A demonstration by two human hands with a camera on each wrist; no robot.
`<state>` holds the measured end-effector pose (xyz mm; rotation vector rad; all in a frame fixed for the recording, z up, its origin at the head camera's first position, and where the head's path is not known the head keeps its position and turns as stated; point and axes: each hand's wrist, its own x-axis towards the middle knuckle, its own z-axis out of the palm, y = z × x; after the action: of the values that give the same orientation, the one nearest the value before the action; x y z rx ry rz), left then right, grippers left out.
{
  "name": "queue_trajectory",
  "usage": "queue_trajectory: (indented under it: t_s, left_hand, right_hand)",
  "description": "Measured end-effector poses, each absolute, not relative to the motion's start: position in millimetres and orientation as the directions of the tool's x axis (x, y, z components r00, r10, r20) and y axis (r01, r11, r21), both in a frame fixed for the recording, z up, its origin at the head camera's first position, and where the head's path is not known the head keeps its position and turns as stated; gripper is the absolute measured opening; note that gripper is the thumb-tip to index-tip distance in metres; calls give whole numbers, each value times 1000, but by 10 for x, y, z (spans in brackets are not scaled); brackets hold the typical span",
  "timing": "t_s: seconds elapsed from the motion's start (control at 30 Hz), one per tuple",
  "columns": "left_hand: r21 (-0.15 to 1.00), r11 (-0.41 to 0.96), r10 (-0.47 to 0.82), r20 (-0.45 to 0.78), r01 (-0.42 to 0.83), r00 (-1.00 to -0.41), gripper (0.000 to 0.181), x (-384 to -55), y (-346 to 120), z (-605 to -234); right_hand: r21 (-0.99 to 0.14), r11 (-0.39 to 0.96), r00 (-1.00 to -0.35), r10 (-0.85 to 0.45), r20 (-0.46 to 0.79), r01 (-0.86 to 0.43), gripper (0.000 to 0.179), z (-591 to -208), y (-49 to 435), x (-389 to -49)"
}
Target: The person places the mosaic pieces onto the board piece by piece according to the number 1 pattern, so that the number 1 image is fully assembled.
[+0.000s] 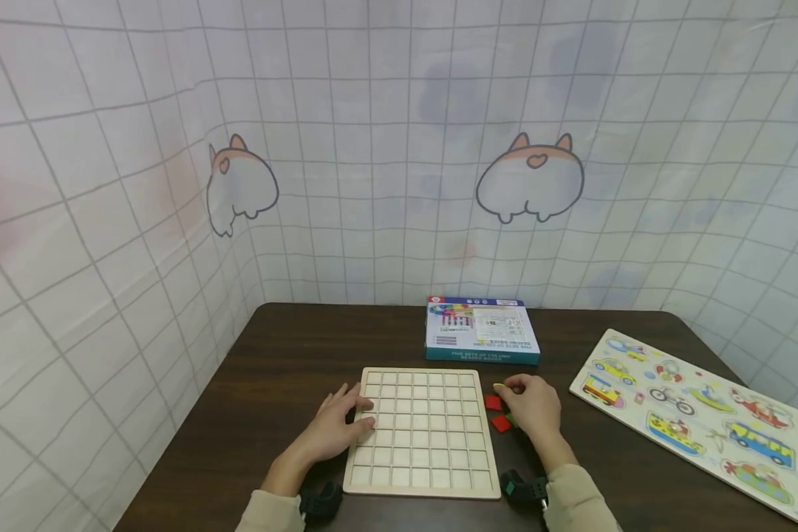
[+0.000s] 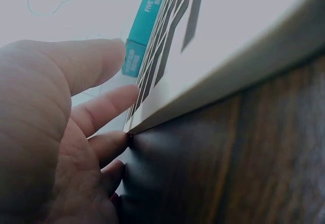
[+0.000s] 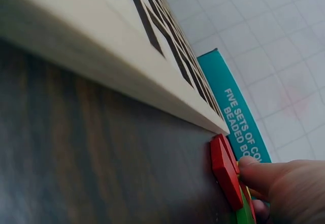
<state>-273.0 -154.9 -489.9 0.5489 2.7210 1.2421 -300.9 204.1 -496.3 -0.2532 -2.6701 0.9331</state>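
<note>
A pale wooden grid board [image 1: 422,491] with rows of square recesses lies in front of me. My left hand [image 1: 332,427] rests at its left edge, thumb and fingertips on the frame, fingers loosely extended; the left wrist view shows this hand [image 2: 76,127] beside the board's side. Off the board's right edge, my right hand [image 1: 533,405] pinches a small yellow piece [image 1: 498,385], mostly covered by the fingers. Just below that hand lie two red square tiles [image 1: 502,423] and a green piece [image 1: 512,420], partly hidden. In the right wrist view, a red tile [image 3: 224,170] lies near the thumb.
Behind the board, a teal-and-white box [image 1: 482,332] lies flat on the dark wooden table [image 1: 306,340]. A picture puzzle board [image 1: 691,421] with vehicles lies at the right. A grid-patterned curtain [image 1: 386,148] hangs around the table.
</note>
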Motion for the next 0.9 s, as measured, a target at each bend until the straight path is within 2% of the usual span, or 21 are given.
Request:
queue_trajectory:
  t_s: [0.2, 0.5, 0.73, 0.9]
  left_hand:
    - [750, 605, 344, 57, 268, -937, 22, -2722, -1545, -4897]
    - [748, 604, 344, 67, 275, -937, 23, -2720, -1539, -4905]
    - [749, 604, 344, 63, 272, -937, 23, -2710, -1548, -4901]
    - [748, 608, 342, 57, 267, -938, 20, -2715, -1541, -4888]
  right_hand:
    - [-642, 765, -939, 247, 239, 38, 30, -4973, 2062, -2989]
    - [-630, 775, -943, 245, 226, 51, 30, -4987, 2089, -2967]
    - [-625, 778, -943, 252, 217, 64, 43, -5005, 2116, -2946]
    - [-617, 785, -939, 252, 235, 56, 36, -4981, 2144, -2915]
